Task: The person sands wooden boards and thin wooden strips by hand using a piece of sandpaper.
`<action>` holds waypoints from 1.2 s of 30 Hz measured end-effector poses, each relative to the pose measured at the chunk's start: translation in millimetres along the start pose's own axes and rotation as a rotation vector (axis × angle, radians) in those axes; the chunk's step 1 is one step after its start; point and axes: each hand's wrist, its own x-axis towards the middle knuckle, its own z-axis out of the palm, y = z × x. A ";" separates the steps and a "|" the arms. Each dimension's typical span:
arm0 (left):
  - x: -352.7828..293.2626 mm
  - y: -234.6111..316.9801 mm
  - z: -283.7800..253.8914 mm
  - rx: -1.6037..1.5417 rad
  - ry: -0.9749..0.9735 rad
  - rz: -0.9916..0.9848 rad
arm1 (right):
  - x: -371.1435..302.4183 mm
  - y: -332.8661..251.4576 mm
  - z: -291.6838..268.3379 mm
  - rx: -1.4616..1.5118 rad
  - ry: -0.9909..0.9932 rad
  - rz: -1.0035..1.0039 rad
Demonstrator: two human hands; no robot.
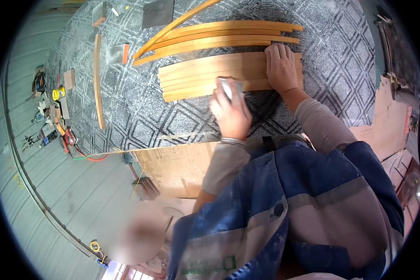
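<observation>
In the head view, a row of flat, light-brown wooden strips (191, 74) lies side by side on a grey and black cloth with a diamond pattern (333, 95). The left hand (231, 114) is closed around a small, pale grey and white block (227, 88), held over the lower edge of the row; blur hides its exact shape and whether it touches the wood. The right hand (282, 70) is open, palm down, holding nothing, its fingers resting across the right end of the same strips.

Just beyond the row lie several long, slightly curved, orange-yellow wooden strips (219, 35), one slanting across the left ends of the others. To the left lie a flat block with a grey face and an orange edge (116, 54) and a single narrow, tan wooden strip (98, 81). A dark grey square sheet (157, 13) lies at the far side. Farther left, near assorted tools, stands a small yellow tub (58, 94).
</observation>
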 end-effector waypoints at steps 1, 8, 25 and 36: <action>-1.6 10.2 -1.1 -0.038 -0.033 0.026 | 1.8 -0.6 -2.3 -0.004 0.005 0.001; 10.7 -116.4 -35.1 0.253 0.170 -0.277 | 1.8 -4.4 -2.7 0.016 -0.012 0.024; -15.3 -67.8 -20.6 0.322 0.097 -0.091 | 0.7 -0.5 -1.4 0.006 -0.016 0.008; -10.9 -86.0 -33.2 0.270 0.145 -0.113 | 0.1 1.4 -3.2 0.030 -0.014 0.009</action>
